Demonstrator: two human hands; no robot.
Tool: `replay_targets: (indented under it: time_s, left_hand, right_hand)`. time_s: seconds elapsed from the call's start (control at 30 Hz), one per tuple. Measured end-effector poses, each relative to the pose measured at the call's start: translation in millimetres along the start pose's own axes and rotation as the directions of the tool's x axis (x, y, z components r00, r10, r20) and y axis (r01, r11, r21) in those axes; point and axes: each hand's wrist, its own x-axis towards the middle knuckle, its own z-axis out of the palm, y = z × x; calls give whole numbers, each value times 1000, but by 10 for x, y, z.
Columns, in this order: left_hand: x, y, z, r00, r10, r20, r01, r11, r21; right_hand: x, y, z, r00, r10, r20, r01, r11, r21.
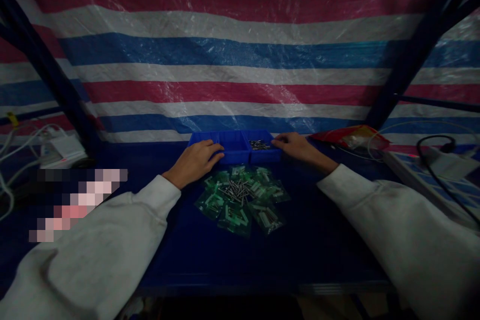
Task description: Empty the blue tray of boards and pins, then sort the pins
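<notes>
1. My left hand [200, 160] is at the left end of the blue bins [234, 156], fingers bent and thumb a little apart; I cannot tell whether it grips the wall.
2. My right hand [290, 145] is at the right edge of the bins, fingertips drawn together near the rim – whether they pinch it or something small, I cannot tell.
3. The bins stand in a row at the back of the dark blue table [300, 260], before the striped sheet [240, 52]. The rightmost compartment holds small dark metal pieces [258, 145].
4. Nearer to me, just in front of the bins, lies a heap of slim metal pins [236, 190].
5. Small clear green-tinted bags [234, 217] ring that heap – several show pale strips inside.
6. A red packet [352, 135] lies beyond my right forearm, near a black cable [422, 142].
7. White cables [7, 185] hang at far left.
</notes>
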Motion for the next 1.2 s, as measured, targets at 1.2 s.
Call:
replay_targets:
  time_s: [1.2]
  left_hand:
    - [-30, 46, 41, 996, -9, -88, 7, 1000, -20]
  right_hand:
    - [35, 20, -82, 947, 227, 228, -313, 810, 496]
